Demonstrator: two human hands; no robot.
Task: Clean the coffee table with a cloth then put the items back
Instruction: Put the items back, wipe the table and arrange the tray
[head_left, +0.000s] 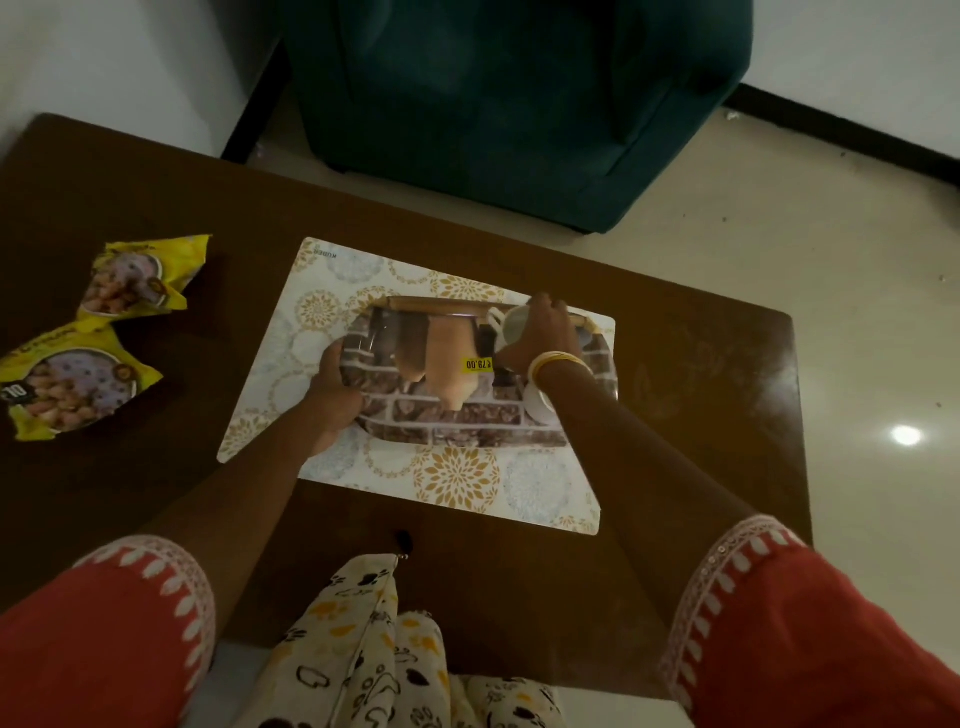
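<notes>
right hand hides white cup, tray corner.

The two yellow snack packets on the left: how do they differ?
The near packet looks larger and lies flatter; the far packet looks smaller and more crumpled. The near one runs off the picture's left edge; the far one shows whole. Both are yellow, picture a bowl of snacks, and lie untouched on the table.

Brown coffee table, gold-and-blue floral white placemat, brick-patterned tray, yellow snack packets.

lower snack packet cut off at left edge, label unreadable.
</notes>
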